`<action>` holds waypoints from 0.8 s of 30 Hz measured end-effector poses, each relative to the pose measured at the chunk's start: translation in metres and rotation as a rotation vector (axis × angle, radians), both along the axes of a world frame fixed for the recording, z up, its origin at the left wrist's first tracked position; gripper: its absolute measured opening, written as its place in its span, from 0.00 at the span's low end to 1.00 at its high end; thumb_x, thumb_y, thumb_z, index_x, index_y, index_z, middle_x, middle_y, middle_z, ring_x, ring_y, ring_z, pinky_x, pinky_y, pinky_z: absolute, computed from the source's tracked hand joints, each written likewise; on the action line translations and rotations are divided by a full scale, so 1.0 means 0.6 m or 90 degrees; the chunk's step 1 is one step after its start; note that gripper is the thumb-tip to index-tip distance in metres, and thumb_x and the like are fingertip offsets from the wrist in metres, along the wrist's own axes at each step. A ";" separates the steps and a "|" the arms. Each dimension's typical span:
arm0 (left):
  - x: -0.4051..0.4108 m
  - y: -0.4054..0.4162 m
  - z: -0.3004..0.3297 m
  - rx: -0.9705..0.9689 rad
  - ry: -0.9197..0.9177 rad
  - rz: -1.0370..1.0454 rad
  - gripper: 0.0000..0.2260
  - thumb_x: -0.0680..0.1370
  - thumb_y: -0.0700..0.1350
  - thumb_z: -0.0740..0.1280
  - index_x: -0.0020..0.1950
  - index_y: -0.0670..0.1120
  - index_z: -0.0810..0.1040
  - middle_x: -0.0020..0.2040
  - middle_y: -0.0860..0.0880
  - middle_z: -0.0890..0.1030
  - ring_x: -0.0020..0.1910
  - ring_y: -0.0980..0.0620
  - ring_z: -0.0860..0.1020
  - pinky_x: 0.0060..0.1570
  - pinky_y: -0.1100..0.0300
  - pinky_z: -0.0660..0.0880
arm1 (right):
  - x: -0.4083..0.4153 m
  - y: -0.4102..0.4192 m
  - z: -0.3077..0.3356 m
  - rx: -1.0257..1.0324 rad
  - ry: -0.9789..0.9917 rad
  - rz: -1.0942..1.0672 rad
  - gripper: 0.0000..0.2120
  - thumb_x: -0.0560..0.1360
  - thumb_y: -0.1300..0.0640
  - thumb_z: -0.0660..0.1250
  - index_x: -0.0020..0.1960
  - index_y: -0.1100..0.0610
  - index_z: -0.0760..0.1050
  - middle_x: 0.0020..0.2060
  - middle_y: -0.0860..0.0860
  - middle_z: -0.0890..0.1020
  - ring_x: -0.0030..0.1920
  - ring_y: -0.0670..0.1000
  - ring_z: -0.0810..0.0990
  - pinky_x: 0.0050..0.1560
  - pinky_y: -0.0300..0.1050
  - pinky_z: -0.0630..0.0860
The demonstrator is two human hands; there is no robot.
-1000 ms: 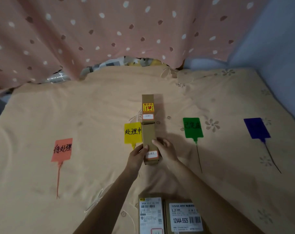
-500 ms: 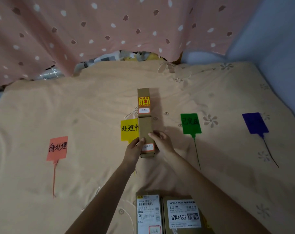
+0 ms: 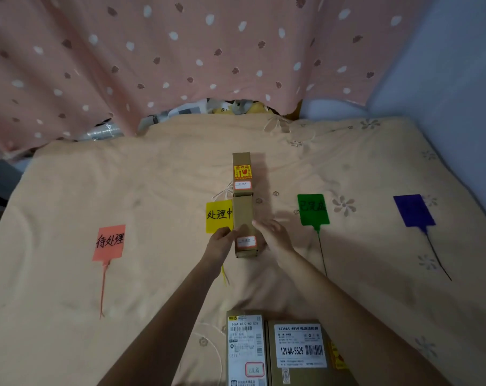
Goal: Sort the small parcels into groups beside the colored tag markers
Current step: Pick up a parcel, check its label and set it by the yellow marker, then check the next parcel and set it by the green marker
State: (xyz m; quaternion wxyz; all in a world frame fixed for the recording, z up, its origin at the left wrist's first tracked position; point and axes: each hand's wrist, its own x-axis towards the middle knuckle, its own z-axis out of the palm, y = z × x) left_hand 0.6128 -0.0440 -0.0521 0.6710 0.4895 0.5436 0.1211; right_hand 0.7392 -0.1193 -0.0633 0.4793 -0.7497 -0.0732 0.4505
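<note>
Two narrow boxes now lie end to end just right of the yellow tag [image 3: 219, 215]. My left hand [image 3: 221, 243] holds the near box [image 3: 245, 231] at its side, while my right hand [image 3: 275, 236] has loosened, fingers spread against it. This one looks placed; two parcels [image 3: 275, 349] wait near me.

My arms are bare from the lower edge of view up to the wrists, with no sleeve showing on either. My left hand [image 3: 221, 243] and right hand [image 3: 275, 236] wear no glove, ring, watch or band that I can see.
</note>
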 end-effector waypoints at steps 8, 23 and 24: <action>-0.072 -0.042 0.072 0.065 -0.034 0.008 0.07 0.79 0.46 0.66 0.51 0.44 0.74 0.48 0.46 0.74 0.51 0.49 0.71 0.55 0.53 0.67 | -0.030 -0.080 0.062 0.046 -0.001 -0.013 0.33 0.53 0.33 0.73 0.54 0.47 0.76 0.61 0.50 0.80 0.61 0.52 0.78 0.65 0.56 0.75; -0.230 -0.196 0.041 0.017 0.015 -0.069 0.14 0.80 0.47 0.64 0.60 0.38 0.73 0.55 0.42 0.75 0.56 0.45 0.73 0.60 0.51 0.69 | -0.214 -0.274 0.099 -0.127 -0.134 0.115 0.20 0.73 0.46 0.68 0.62 0.51 0.74 0.58 0.50 0.78 0.59 0.52 0.77 0.62 0.53 0.76; -0.235 -0.207 0.032 0.008 0.023 -0.076 0.15 0.80 0.47 0.63 0.61 0.37 0.72 0.57 0.41 0.75 0.57 0.44 0.73 0.62 0.50 0.68 | -0.226 -0.283 0.096 -0.146 -0.144 0.132 0.20 0.74 0.47 0.66 0.63 0.52 0.74 0.59 0.50 0.78 0.59 0.52 0.76 0.61 0.52 0.76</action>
